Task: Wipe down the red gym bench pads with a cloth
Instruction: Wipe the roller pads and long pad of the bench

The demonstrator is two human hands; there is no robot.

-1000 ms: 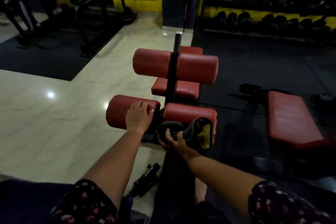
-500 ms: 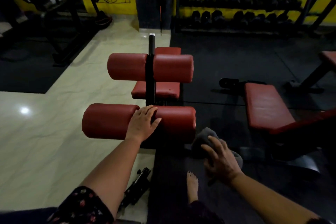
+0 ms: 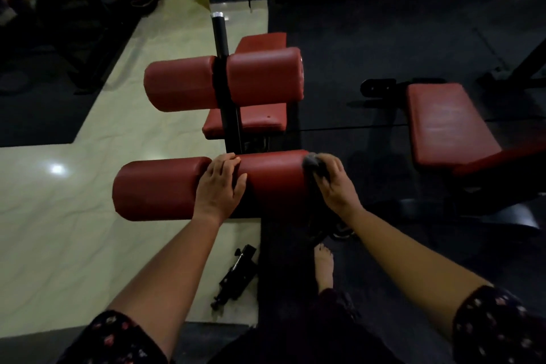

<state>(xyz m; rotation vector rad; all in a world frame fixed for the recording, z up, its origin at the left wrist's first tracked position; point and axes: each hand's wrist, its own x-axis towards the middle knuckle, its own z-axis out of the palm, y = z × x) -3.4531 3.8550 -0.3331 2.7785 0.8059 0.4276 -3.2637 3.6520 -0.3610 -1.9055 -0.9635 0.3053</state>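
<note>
Black flowered sleeves (image 3: 499, 325) frame the bottom edge, a bare foot (image 3: 324, 266) stands on the dark mat, and both arms are up at the lower roller pad (image 3: 159, 189). The left hand (image 3: 220, 186) stays planted flat across its middle, fingers straight and a little spread, steadying it. And there's the change: the right hand (image 3: 335, 183), down low beside the bench half a second ago, has come up to the pad's right end. Its fingers are curled tight round the grey cloth (image 3: 312, 163), pressing it against that end. I'd say the wipe of this end is only just starting, with plenty of red left to do. Beyond, the upper roller pad (image 3: 263, 77) sits on the black post (image 3: 220, 38), with the flat seat pad (image 3: 254, 121) behind, neither under a hand. Further right, a second red bench (image 3: 443, 124) waits, well apart.
</note>
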